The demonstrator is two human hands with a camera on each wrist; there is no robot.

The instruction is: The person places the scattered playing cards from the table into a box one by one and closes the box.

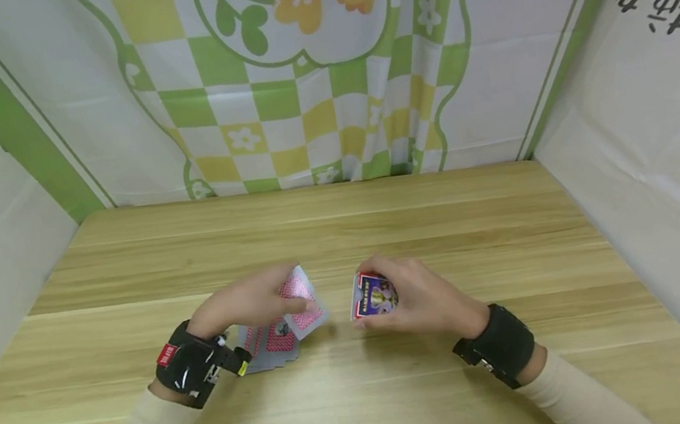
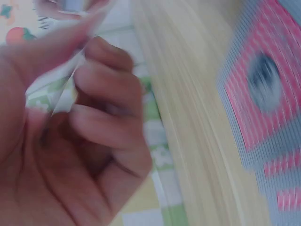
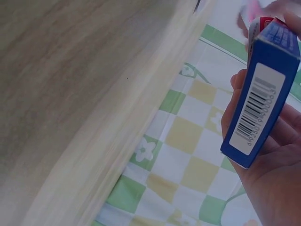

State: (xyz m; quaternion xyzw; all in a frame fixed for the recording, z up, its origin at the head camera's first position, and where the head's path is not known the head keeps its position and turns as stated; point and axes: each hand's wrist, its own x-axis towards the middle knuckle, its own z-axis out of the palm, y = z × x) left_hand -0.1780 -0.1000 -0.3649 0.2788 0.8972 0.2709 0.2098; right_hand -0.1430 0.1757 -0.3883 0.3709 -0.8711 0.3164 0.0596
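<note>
My left hand (image 1: 254, 301) pinches a playing card (image 1: 302, 299) with a red patterned back between thumb and curled fingers. In the left wrist view the card shows edge-on as a thin line. Below that hand, a fanned pile of playing cards (image 1: 271, 345) lies on the table, red backs up. My right hand (image 1: 423, 295) holds a small blue card box (image 1: 375, 295) to the right of the card, its opening end toward the left hand. A barcode label (image 3: 259, 109) on the box end faces the right wrist camera. A gap separates card and box.
The wooden table (image 1: 371, 407) is bounded by a green and yellow checked curtain (image 1: 311, 113) at the back. White printed cloth walls (image 1: 626, 122) stand at the left and right sides. Black camera straps circle both wrists.
</note>
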